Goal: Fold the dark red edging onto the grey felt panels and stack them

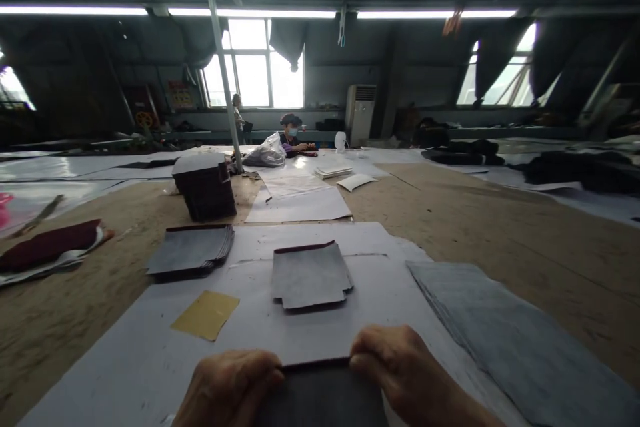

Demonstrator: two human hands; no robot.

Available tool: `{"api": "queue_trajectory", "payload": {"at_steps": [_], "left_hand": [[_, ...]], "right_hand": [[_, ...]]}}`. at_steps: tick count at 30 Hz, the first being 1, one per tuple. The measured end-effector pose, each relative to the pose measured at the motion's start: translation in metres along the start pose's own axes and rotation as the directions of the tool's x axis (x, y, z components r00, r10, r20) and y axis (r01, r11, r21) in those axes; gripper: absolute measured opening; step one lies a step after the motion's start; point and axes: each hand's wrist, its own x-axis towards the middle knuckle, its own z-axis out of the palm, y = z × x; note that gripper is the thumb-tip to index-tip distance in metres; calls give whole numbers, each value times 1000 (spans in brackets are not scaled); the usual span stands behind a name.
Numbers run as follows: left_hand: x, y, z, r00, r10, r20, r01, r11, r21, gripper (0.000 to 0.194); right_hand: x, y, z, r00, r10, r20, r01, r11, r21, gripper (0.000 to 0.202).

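Note:
A dark grey fabric piece [323, 393] lies at the bottom middle, its lower part cut off by the frame. My left hand [235, 380] pinches its upper left corner, and my right hand [395, 363] pinches the upper right one. Between them runs a narrow dark edge along the top of the piece. Just beyond my hands, a grey fabric piece with notched lower corners [313, 277] rests on white paper [260, 340]. A yellowish card [206, 315] lies to the left, near a fanned stack of grey fabric pieces [190, 250].
On the right is a pile of large grey sheets [505, 327]. A tall dark stack [205, 187] stands at back left beside a metal pole [223, 67]. Maroon cloth [50, 247] lies far left. Across the table [450, 207], a masked person [293, 137] sits near a plastic bag [267, 152].

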Motion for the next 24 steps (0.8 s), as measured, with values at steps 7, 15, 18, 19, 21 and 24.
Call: {"api": "queue_trajectory", "payload": {"at_steps": [7,15,18,19,21,24], "left_hand": [[52,-4,-36,953,-283,103,298,936,-187,29],[148,-58,-23,941,-337,29,338,936,-97,19],[165,-75,5,925,-373,-79,373,928,-12,14],[168,-80,13,918,-381,-110,384,923,6,15],[169,-87,27,906,-391,-164,401,915,31,18],[166,-92,38,891,-396,-223,414,909,40,15]], "right_hand": [[44,-4,-46,977,174,120,-205,920,335,17],[143,35,-44,981,178,-78,-165,974,158,9],[167,54,-20,964,189,-187,-190,982,13,15],[171,59,-13,958,187,-219,-198,980,-29,17],[175,65,-2,946,183,-267,-215,972,-96,17],[177,69,7,931,184,-315,-240,959,-148,17]]}}
